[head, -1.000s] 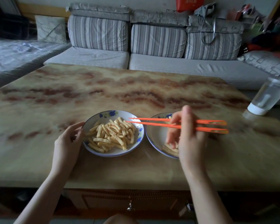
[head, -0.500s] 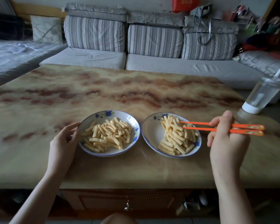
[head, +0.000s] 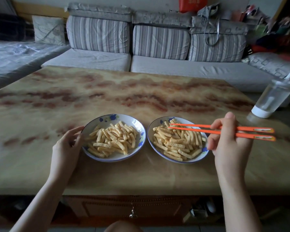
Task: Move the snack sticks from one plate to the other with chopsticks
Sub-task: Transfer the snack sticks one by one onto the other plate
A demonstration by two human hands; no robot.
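Two white plates with blue flower rims stand side by side near the table's front. The left plate (head: pixel 136 123) holds a heap of ridged yellow snack sticks (head: pixel 113 139). The right plate (head: pixel 151 131) holds a similar heap (head: pixel 177 141). My right hand (head: pixel 228 141) grips orange chopsticks (head: pixel 199 128) just right of the right plate; their tips hover over its far side with nothing between them. My left hand (head: pixel 66 146) rests at the left plate's left rim, fingertips touching it.
A clear water bottle (head: pixel 273 97) with a white base stands upside down at the table's right edge. The marbled table (head: pixel 124 91) stretches far behind the plates. A grey striped sofa (head: pixel 157 64) runs behind it.
My right hand has swung the chopsticks from over the left plate to the right, uncovering the right plate's heap, then pushed their tips leftward over that heap. The left hand stays at the rim.
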